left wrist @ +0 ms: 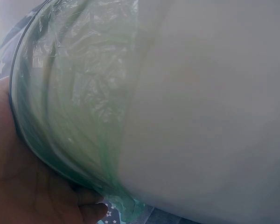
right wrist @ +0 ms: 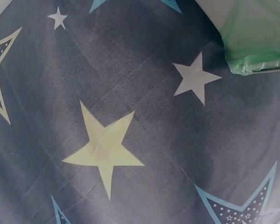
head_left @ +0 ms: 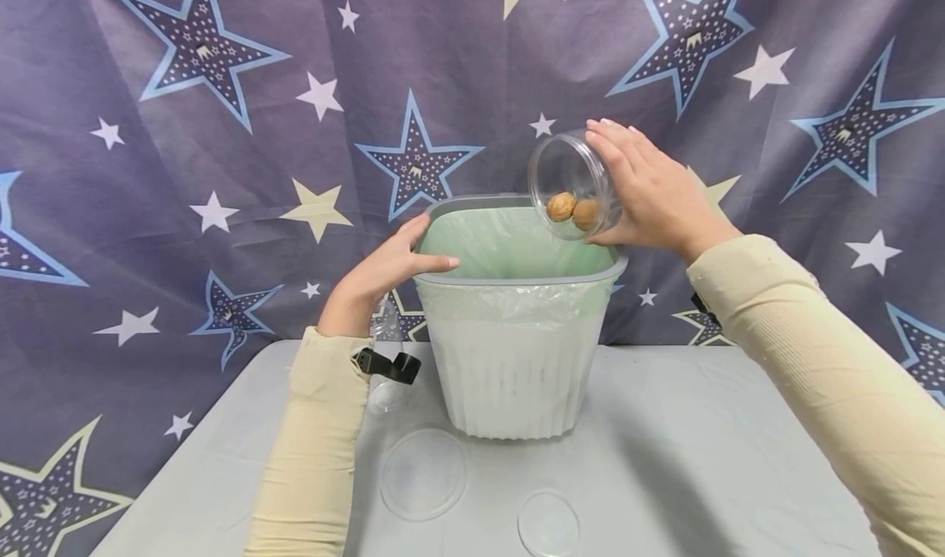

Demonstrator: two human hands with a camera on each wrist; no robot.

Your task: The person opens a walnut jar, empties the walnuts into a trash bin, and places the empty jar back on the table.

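Note:
A white ribbed trash bin [head_left: 509, 376] stands upright on the table, with a thin green liner bag [head_left: 480, 241] folded over its grey rim. My left hand [head_left: 385, 271] holds the bin's left rim, its thumb lying over the front left corner. In the left wrist view, the palm and fingers [left wrist: 91, 207] lie against the bagged rim. Above the right side of the opening, my right hand [head_left: 653, 192] grips a clear plastic jar [head_left: 550, 159] tipped on its side, mouth toward the left. Two walnuts [head_left: 561, 207] sit inside the jar. The right wrist view does not show the right hand.
Two clear round lids, a larger lid [head_left: 424, 475] and a smaller lid [head_left: 549, 524], lie in front of the bin. Another clear container [head_left: 387, 393] stands left of the bin, partly hidden by the left arm. A star-patterned curtain [head_left: 251, 155] hangs behind the grey table [head_left: 709, 426].

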